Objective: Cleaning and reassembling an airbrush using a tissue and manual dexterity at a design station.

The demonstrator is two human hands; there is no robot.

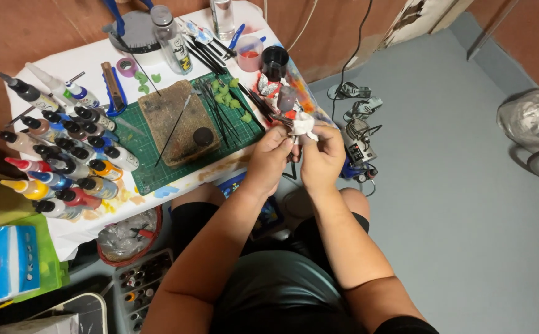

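My left hand (269,158) and my right hand (322,154) meet at the right front edge of a small white-covered table (90,59). Between their fingertips is a small white crumpled piece (303,124), like tissue or a small white figure; I cannot tell which. My right hand pinches it from the right. My left hand holds it from the left together with what looks like a thin dark tool (280,119). Right behind the hands stand a small grey and red figure (275,89) and a black cup (274,62).
A green cutting mat (152,167) carries a worn wooden block (174,120), thin brushes and green bits. Several paint dropper bottles (65,154) crowd the left side. A clear bottle (172,38) and pink cup (249,52) stand behind. Small tools and cables (359,133) lie on the grey floor.
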